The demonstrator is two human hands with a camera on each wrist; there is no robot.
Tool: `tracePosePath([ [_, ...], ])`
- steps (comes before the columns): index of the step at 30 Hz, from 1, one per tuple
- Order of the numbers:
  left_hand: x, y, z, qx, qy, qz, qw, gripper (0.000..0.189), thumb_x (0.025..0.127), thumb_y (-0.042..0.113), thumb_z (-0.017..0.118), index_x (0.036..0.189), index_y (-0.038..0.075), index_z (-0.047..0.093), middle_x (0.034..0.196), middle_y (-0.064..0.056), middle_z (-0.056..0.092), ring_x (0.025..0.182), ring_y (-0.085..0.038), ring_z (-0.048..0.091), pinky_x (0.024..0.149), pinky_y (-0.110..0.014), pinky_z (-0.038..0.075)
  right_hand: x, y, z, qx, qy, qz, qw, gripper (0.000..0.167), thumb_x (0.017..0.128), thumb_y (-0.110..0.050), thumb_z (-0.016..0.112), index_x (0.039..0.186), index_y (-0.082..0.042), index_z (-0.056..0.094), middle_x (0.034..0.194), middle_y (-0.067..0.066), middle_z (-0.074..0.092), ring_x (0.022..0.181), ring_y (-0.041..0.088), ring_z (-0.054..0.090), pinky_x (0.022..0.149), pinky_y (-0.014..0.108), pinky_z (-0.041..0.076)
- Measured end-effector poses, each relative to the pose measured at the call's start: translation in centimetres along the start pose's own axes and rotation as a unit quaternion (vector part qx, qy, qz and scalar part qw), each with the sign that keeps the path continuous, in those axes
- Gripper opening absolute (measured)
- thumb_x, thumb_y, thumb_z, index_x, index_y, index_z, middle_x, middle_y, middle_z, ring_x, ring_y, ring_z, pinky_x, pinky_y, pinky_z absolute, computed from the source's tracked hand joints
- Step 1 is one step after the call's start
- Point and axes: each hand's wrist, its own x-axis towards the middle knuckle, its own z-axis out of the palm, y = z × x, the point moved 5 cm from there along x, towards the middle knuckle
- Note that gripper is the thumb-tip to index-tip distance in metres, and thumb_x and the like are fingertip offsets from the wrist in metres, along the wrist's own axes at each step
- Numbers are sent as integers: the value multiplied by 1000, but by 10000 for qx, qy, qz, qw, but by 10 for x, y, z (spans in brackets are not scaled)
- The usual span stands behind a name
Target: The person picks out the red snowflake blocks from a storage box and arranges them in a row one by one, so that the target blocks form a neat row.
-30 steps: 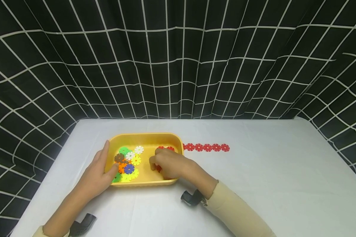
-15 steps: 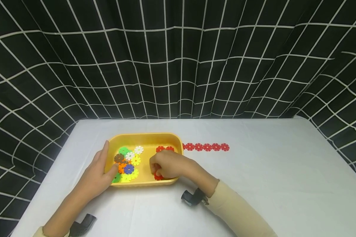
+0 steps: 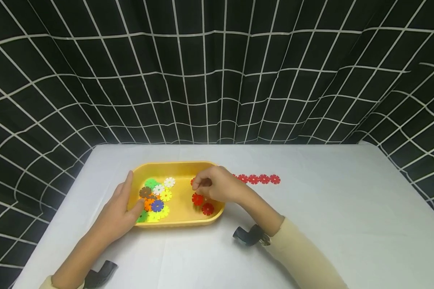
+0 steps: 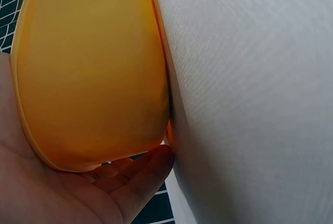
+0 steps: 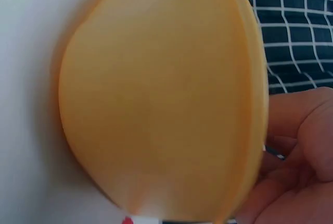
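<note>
A yellow plastic tray (image 3: 177, 222) stands on the white-covered table. My left hand (image 3: 117, 214) holds its left end, thumb over the rim and fingers along the outside; the left wrist view shows the palm against the tray wall (image 4: 93, 78). Over the tray's right half, my right hand (image 3: 218, 184) pinches a red snowflake disc (image 3: 197, 199) with thumb and fingertips. Another red disc (image 3: 207, 208) lies near the front right corner, and one more is partly hidden behind the fingers. In the right wrist view the tray wall covers the fingertips of the right hand (image 5: 296, 156).
Several mixed-colour discs, among them a blue one (image 3: 157, 206), lie in the tray's left half. To the right of the tray, a row of linked red discs (image 3: 258, 179) stretches across the white tablecloth (image 3: 329, 208). A black curtain with white grid lines (image 3: 217, 80) hangs behind.
My right hand has moved up and to the right from the tray's front part, with a red disc at its fingertips. The left hand and the tray have stayed in place.
</note>
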Motion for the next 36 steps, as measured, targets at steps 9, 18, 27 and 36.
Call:
tracePosePath([
  [9, 0, 0, 0, 11, -41, -42, 10000, 87, 97, 21, 55, 161, 6, -3, 156, -29, 25, 137, -50, 35, 107, -68, 30, -15, 13, -20, 758, 48, 163, 9970, 11, 86, 4, 72, 92, -5, 73, 86, 4, 69, 79, 20, 64, 76, 28, 59],
  [18, 0, 0, 1, 3, -33, -25, 10000, 87, 97, 22, 55, 161, 5, -2, 155, -29, 27, 136, -49, 37, 107, -68, 30, -31, 32, -38, 1387, 323, 616, 9879, 20, 84, 8, 67, 101, 1, 73, 93, 7, 71, 85, 25, 63, 81, 32, 57],
  [27, 1, 0, 1, 32, -12, -60, 10000, 87, 97, 21, 56, 161, 5, -2, 155, -29, 27, 136, -49, 36, 107, -68, 30, -40, 51, -38, 1882, 361, 1253, 9735, 20, 87, 4, 63, 107, 3, 68, 92, 13, 68, 82, 30, 65, 80, 36, 58],
  [36, 2, -1, 1, 39, 11, -24, 10000, 87, 97, 21, 56, 161, 5, -1, 153, -30, 28, 133, -49, 39, 106, -68, 31, -68, 61, -30, 148, -805, 977, 9918, 12, 87, -6, 73, 98, -9, 69, 80, 3, 65, 71, 23, 61, 67, 35, 56],
])
